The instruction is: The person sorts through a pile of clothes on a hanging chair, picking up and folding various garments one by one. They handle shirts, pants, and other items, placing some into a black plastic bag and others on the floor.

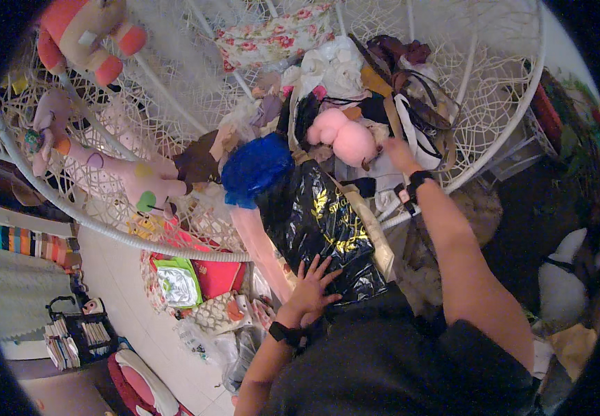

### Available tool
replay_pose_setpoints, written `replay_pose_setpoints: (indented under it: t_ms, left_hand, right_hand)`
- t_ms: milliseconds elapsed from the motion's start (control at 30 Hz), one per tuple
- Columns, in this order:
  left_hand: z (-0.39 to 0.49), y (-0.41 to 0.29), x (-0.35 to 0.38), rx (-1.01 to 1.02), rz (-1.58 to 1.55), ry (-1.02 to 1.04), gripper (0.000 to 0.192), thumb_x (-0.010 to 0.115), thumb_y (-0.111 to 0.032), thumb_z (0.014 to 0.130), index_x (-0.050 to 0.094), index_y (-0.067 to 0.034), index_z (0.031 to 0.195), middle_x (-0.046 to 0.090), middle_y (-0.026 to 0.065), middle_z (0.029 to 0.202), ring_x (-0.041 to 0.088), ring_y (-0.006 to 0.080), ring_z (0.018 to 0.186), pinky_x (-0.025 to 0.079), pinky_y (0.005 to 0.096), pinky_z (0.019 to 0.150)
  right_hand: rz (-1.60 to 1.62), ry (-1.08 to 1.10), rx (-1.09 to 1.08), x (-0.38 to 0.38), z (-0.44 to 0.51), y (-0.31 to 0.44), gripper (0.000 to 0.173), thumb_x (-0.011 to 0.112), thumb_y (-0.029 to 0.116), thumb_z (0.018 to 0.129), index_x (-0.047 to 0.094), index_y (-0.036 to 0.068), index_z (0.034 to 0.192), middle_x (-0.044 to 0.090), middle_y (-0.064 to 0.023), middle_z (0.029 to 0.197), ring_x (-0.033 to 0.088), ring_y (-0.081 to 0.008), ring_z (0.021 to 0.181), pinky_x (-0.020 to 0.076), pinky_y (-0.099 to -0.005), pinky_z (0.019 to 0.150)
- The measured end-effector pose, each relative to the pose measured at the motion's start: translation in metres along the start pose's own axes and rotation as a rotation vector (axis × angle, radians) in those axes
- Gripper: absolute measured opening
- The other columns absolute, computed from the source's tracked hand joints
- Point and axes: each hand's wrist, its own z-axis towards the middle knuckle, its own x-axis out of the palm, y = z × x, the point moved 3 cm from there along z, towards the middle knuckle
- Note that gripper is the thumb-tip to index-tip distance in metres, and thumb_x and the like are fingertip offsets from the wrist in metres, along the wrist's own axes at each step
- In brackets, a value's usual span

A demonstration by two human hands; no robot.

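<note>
My left hand lies with fingers spread on the lower part of a glossy black plastic bag that bears gold writing. My right hand reaches into the pile, just right of a fluffy pink pompom-like thing. Its fingertips are partly hidden, so whether they grip anything is unclear. A blue plastic bundle sits against the black bag's upper left. Below the blue bundle, a pale pink strip of material runs along the bag's left side. Right of my right hand is a white strap with black edging.
A large netted hanging chair with a white rim surrounds the pile. Inside it are a floral cushion and a spotted plush toy. A plush toy hangs upper left. Packages, including a green-and-silver one, lie on the floor.
</note>
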Motion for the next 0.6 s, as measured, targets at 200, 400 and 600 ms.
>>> replay_pose_setpoints:
  t_ms: [200,400,600]
  left_hand:
    - [0.004,0.01,-0.003,-0.07,-0.23,0.046,0.059,0.061,-0.051,0.077,0.051,-0.019,0.126,0.036,0.0101,0.141,0.019,0.031,0.136,0.007,0.0563,0.106]
    - [0.01,0.007,-0.027,-0.125,-0.473,0.013,0.06,0.064,-0.042,0.079,0.049,-0.009,0.126,0.05,0.0139,0.128,0.04,0.03,0.125,0.025,0.0456,0.104]
    - [0.005,-0.012,-0.062,-0.164,-0.692,-0.224,0.057,0.068,-0.023,0.08,0.045,-0.002,0.128,0.053,0.0181,0.12,0.051,0.0282,0.114,0.04,0.034,0.096]
  right_hand:
    - [1.237,-0.22,-0.144,-0.113,-0.02,0.037,0.034,0.044,0.021,0.093,0.058,-0.004,0.111,0.061,-0.0109,0.11,0.058,-0.0185,0.098,0.0434,-0.0322,0.091]
    - [1.592,-0.238,-0.382,-0.205,-0.066,0.123,0.039,0.044,0.02,0.093,0.049,-0.008,0.118,0.055,-0.0157,0.117,0.053,-0.0251,0.108,0.0404,-0.0395,0.098]
    - [1.627,-0.037,-0.698,-0.257,-0.116,0.185,0.034,0.047,0.019,0.091,0.056,-0.006,0.111,0.059,-0.0144,0.113,0.056,-0.0252,0.105,0.0433,-0.0368,0.093]
